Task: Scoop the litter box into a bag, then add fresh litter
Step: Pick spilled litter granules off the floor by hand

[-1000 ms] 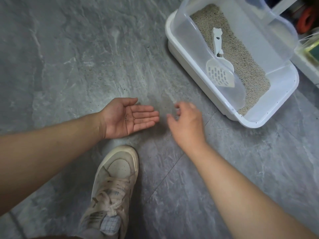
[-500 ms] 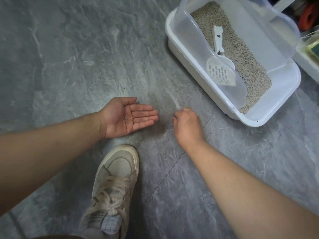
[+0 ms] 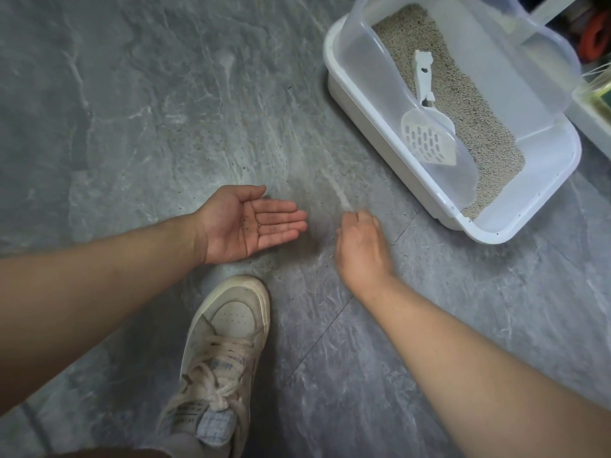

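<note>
Right hand (image 3: 362, 246), grip curled over floor grains (contents unseen), lies just right of flat, upturned left hand (image 3: 251, 221).

Grey stone-patterned floor (image 3: 139, 104) with pale veining and a thin seam (image 3: 322, 335) running diagonally between tiles. Soft overhead light leaves a dull sheen. At the upper right edge, an orange ring-shaped object (image 3: 596, 34) is partly visible.
</note>
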Tool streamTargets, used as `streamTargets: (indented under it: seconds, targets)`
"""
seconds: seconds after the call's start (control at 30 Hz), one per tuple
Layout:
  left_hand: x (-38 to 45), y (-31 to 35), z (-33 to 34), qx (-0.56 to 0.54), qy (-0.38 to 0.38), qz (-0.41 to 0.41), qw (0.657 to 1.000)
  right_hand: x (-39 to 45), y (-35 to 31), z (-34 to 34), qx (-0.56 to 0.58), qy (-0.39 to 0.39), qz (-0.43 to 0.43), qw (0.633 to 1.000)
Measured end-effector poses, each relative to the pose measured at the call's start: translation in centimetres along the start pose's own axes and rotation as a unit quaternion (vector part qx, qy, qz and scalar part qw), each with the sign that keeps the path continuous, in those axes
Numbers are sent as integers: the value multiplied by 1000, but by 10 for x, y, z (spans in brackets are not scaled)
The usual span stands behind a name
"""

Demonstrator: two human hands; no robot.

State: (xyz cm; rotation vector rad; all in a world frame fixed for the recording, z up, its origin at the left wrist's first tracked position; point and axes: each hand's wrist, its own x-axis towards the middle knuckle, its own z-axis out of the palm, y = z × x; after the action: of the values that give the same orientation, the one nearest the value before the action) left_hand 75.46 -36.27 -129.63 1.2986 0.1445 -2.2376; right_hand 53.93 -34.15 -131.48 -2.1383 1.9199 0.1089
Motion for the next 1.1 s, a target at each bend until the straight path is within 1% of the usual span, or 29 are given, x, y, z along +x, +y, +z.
streamTargets:
  seconds: [0.07, 0.3, 0.37, 0.43, 0.5, 0.57, 0.6, 0.67, 0.73, 0.83, 0.93, 0.97, 1.03, 1.07, 1.1]
  targets:
    - [0, 0, -1, 2, 4, -1, 1000, -3, 4, 4, 11, 9, 6, 1000]
    - [1, 2, 2, 8, 9, -2, 1000, 8, 5, -4, -2, -20, 0, 1000]
    - [2, 1, 2, 11, 13, -3, 1000, 12, 4, -7, -14, -35, -8, 999]
    - [3, 0, 2, 9, 15, -3, 1000, 15, 2, -11, -27, -67, -6, 997]
    - [5, 0, 2, 10, 16, 1, 1000, 17, -3, -13, -1, -86, 31, 996]
    - [7, 0, 3, 3, 17, 4, 1000, 16, -12, -16, 66, -58, 66, 994]
    - [8, 0, 2, 3, 14, 5, 1000, 14, -20, -18, 116, -27, 54, 991]
    - [11, -1, 3, 16, 3, 2, 1000, 5, -40, -25, 194, 13, -5, 981]
    - [14, -3, 2, 22, -4, -16, 1000, -4, -60, -33, 247, 16, -48, 968]
    - [15, -1, 1, 27, -8, -34, 999, -10, -81, -34, 269, 25, -103, 957]
    - [15, 0, 3, 26, -10, -38, 999, -8, -76, -33, 293, 41, -132, 946]
    - [17, -1, 3, 16, -6, -31, 999, -7, -66, -35, 292, 60, -123, 946]
    - [16, -1, 5, 6, 5, -7, 1000, -2, -40, -31, 253, 103, -65, 960]
    - [14, -1, 4, 8, 14, 3, 1000, 0, -25, -27, 221, 97, -22, 970]
    - [13, -1, 4, 12, 20, 7, 1000, 3, -12, -22, 189, 68, 23, 979]
